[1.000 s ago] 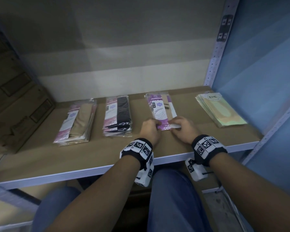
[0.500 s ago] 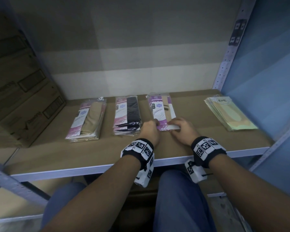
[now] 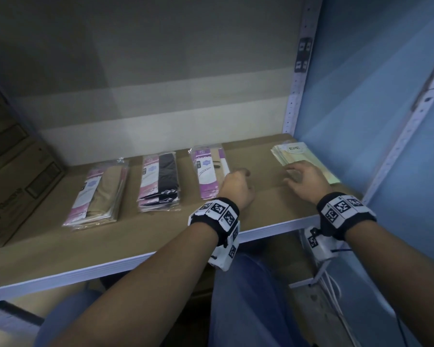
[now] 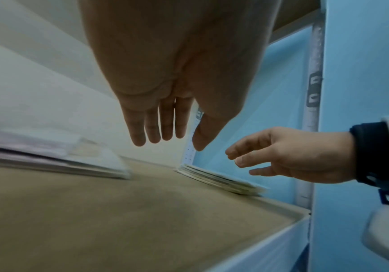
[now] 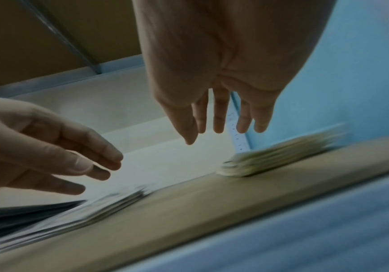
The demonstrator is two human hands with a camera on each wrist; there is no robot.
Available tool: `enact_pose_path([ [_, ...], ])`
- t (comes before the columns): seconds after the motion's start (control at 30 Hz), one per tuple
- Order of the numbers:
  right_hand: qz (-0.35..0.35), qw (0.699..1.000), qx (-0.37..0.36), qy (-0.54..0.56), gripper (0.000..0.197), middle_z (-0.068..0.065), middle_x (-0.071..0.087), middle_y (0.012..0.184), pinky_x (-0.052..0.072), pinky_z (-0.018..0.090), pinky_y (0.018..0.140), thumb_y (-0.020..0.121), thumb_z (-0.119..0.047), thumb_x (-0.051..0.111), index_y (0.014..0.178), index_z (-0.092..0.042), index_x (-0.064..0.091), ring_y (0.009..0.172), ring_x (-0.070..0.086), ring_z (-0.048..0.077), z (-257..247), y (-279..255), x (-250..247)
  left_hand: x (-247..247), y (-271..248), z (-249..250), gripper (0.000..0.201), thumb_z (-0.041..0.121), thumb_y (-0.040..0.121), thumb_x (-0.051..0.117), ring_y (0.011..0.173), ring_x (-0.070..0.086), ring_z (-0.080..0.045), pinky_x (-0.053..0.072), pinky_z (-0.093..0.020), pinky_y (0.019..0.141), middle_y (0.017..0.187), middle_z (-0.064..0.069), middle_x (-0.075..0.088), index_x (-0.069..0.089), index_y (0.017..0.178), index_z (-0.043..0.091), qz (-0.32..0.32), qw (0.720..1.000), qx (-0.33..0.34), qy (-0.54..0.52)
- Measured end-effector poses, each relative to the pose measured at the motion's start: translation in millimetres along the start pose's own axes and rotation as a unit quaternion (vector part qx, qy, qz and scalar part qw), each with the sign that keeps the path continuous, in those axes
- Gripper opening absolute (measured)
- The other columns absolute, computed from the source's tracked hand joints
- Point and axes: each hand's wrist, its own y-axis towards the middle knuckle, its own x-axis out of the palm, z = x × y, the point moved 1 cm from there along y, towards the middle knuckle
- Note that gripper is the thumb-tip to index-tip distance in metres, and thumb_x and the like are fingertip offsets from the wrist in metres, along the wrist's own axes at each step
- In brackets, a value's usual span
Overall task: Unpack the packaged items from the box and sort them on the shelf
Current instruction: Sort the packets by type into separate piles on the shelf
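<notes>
Four stacks of flat packets lie in a row on the brown shelf (image 3: pixel 266 206): a beige stack (image 3: pixel 98 191), a black stack (image 3: pixel 161 181), a purple-and-white stack (image 3: pixel 207 171) and a pale green stack (image 3: pixel 303 156) at the far right. My left hand (image 3: pixel 238 181) hovers just right of the purple stack, fingers relaxed, holding nothing. My right hand (image 3: pixel 301 179) hangs over the near end of the green stack with its fingers spread and empty. The left wrist view shows straight left fingers (image 4: pixel 158 127) above the shelf; the right wrist view shows the right fingers (image 5: pixel 219 119) above the green stack (image 5: pixel 277 156).
A cardboard box (image 3: pixel 13 176) stands on the shelf at the far left. A perforated metal upright (image 3: pixel 298 78) and a blue wall (image 3: pixel 386 121) close off the right side. Bare shelf board lies between the purple and green stacks. My knees in jeans (image 3: pixel 248 296) are below the shelf edge.
Both hands let go of the purple stack and moved right. The right hand now hangs over the green stack, and the left sits beside the purple stack.
</notes>
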Motion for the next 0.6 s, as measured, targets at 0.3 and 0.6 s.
enact_pose_path([
  [0.3, 0.030, 0.994, 0.105, -0.012, 0.041, 0.011, 0.047, 0.132, 0.033, 0.043, 0.110, 0.083, -0.005, 0.058, 0.123, -0.012, 0.058, 0.120, 0.045, 0.037, 84.6, -12.2, -24.9, 64.9, 22.8, 73.7, 0.045, 0.014, 0.086, 0.059, 0.120, 0.053, -0.026, 0.043, -0.028, 0.096, 0.133, -0.013, 0.054, 0.051, 0.131, 0.009, -0.097, 0.995, 0.020, -0.008],
  [0.6, 0.030, 0.994, 0.097, 0.046, 0.041, 0.015, 0.042, 0.134, 0.029, 0.033, 0.110, 0.087, 0.002, 0.053, 0.127, -0.005, 0.053, 0.122, 0.046, 0.030, 97.8, -5.9, -20.6, 101.3, 43.3, 97.3, 0.052, 0.018, 0.085, 0.062, 0.120, 0.051, -0.032, 0.041, -0.032, 0.100, 0.131, -0.017, 0.050, 0.048, 0.134, 0.009, -0.098, 0.995, -0.008, -0.017],
])
